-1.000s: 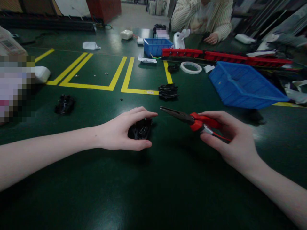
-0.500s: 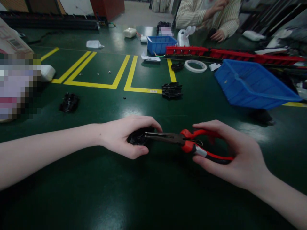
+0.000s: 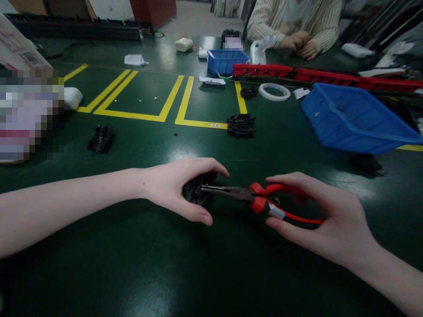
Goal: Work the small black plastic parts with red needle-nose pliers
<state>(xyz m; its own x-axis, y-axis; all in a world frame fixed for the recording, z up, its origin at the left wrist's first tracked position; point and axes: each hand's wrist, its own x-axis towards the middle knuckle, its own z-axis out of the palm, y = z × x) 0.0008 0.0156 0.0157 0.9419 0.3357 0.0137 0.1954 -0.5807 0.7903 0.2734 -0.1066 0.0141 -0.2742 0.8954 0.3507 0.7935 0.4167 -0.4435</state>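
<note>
My left hand [image 3: 180, 187] is curved round a black plastic part [image 3: 195, 190] on the green table [image 3: 139, 259], thumb and fingers spread wide at its right side. My right hand [image 3: 333, 215] is wrapped round the red handles of long-nose pliers [image 3: 243, 193]. The pliers point left, and their tips reach the middle of the black part. Whether the jaws pinch anything is too small to tell.
Similar black parts [image 3: 101, 139] [image 3: 241, 125] lie left and ahead. A large blue bin [image 3: 360, 116] stands at right, with a tape roll [image 3: 274, 92], a small blue bin [image 3: 226, 62] and red strips [image 3: 325, 77] beyond. A person in striped sleeves [image 3: 264, 26] sits opposite.
My left thumb and fingers have spread wider, showing more of the black part. The view has shifted slightly. Across the table, the person's raised hand has come down to the other one.
</note>
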